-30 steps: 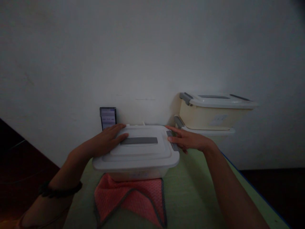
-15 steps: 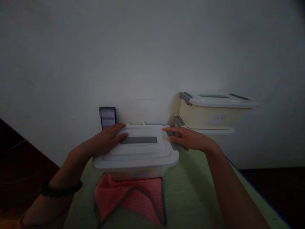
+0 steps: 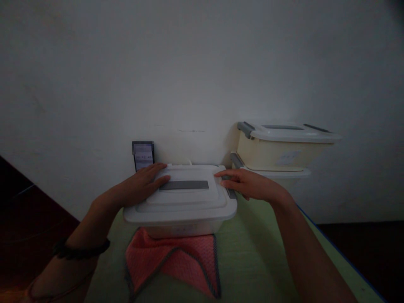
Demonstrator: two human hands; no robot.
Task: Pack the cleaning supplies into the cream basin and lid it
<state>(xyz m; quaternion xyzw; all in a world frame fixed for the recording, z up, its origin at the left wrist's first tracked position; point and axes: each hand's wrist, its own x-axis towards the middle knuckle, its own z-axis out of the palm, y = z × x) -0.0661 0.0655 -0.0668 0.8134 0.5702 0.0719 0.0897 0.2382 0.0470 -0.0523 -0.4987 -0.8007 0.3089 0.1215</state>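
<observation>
A lidded storage box [image 3: 186, 208], with a white lid and a grey strip across its top, stands in front of me. Over the lid's left side my left hand [image 3: 143, 183] lies flat, fingers stretched toward the back edge. My right hand [image 3: 246, 183] rests at the lid's right edge, its fingers apart, index and thumb tips touching the lid beside the grey side latch [image 3: 231, 192]. The lid sits level on the box. A red cloth [image 3: 176, 256] with a dark stitched border lies partly under the box's front. The left latch is hidden by my left hand.
Two similar boxes are stacked at the back right, the upper box [image 3: 277, 153] against the wall. A phone [image 3: 143, 156] leans on the wall behind my left hand. The green tabletop [image 3: 252, 252] ends in a blue edge at the right.
Almost nothing differs. The fingers of my right hand have shifted slightly on the lid's right edge; the left hand and the box stay in place.
</observation>
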